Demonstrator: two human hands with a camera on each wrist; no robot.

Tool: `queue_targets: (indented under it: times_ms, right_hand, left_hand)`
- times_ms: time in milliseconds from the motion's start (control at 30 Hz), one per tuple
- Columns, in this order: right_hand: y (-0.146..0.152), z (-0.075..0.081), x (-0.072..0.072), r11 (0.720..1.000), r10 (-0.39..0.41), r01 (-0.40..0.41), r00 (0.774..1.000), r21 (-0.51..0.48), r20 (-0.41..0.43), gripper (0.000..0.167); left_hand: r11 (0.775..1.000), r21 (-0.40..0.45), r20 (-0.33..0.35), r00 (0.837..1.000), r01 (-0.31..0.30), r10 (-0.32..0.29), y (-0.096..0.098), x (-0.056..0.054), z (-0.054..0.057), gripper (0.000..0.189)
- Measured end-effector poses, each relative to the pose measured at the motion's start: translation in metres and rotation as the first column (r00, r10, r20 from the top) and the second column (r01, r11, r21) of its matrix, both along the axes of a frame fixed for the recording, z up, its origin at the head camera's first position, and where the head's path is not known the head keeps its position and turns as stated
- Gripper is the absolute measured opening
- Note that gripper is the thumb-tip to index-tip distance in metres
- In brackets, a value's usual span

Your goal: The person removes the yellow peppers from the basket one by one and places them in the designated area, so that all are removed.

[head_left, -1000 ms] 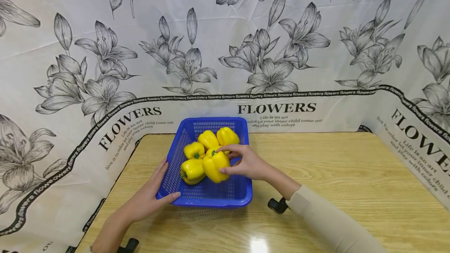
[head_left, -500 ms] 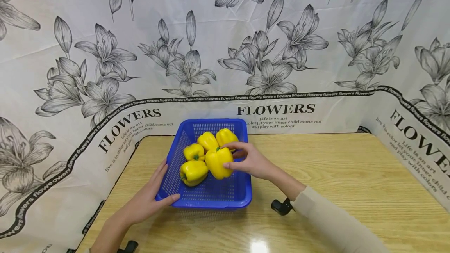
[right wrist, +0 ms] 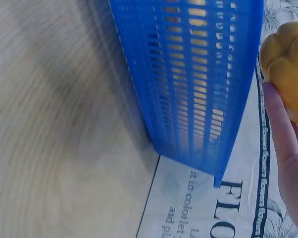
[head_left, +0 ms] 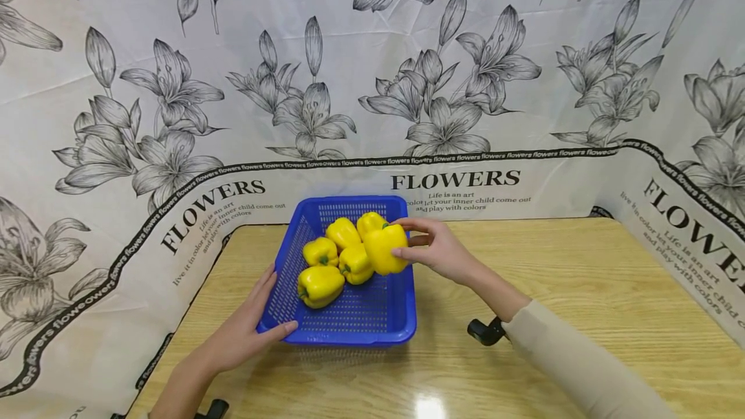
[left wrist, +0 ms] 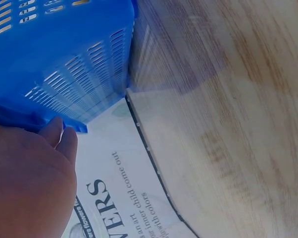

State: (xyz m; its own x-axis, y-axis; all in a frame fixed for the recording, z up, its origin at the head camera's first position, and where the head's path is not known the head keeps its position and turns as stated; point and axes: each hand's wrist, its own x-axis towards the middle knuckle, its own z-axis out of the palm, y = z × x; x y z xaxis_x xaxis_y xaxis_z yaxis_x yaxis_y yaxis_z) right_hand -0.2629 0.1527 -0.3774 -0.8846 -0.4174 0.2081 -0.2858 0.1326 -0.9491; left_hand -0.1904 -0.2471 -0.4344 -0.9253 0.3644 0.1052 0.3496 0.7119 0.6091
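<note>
A yellow bell pepper (head_left: 385,249) is pinched between the thumb and fingers of my right hand (head_left: 445,252), raised near the right rim of a blue plastic basket (head_left: 349,339). In the right wrist view the held pepper (right wrist: 287,69) shows its lobed end above the basket's rim. Several more yellow bell peppers (head_left: 321,286) lie inside the basket, grouped toward its left and back. My left hand (head_left: 247,328) grips the basket's front left corner, thumb over the front rim and fingers along the left side. Fingertips (left wrist: 67,144) curl at the rim in the left wrist view.
The basket stands on a light wood-grain table (head_left: 541,290). Behind and beside it hangs a white cloth (head_left: 326,115) with flower drawings and lettering. A black device (head_left: 485,332) sits at the right wrist, another (head_left: 215,408) near the left wrist.
My right hand has lifted the pepper and carried it rightward toward the basket's right rim, uncovering another pepper beneath. The left hand stays at the corner.
</note>
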Motion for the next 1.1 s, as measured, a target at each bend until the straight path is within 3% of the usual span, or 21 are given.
queue_targets:
  times_ms: [400,667,1100]
  right_hand:
    - [0.030,0.002,-0.015,0.997,-0.080,0.080,0.997,0.006,0.011,0.060]
    - [0.050,-0.006,-0.030,0.981,-0.191,0.190,0.980,0.039,0.048,0.067]
    - [0.075,-0.029,-0.056,0.975,-0.221,0.217,0.970,0.045,0.101,0.070]
  left_hand:
    - [1.000,-0.006,-0.011,1.000,0.005,-0.005,0.000,0.000,0.000,0.103]
    - [1.000,-0.004,-0.001,1.000,-0.002,0.002,-0.001,0.000,0.001,0.103]
    - [1.000,0.005,0.015,1.000,-0.002,0.002,-0.001,0.000,0.001,0.104]
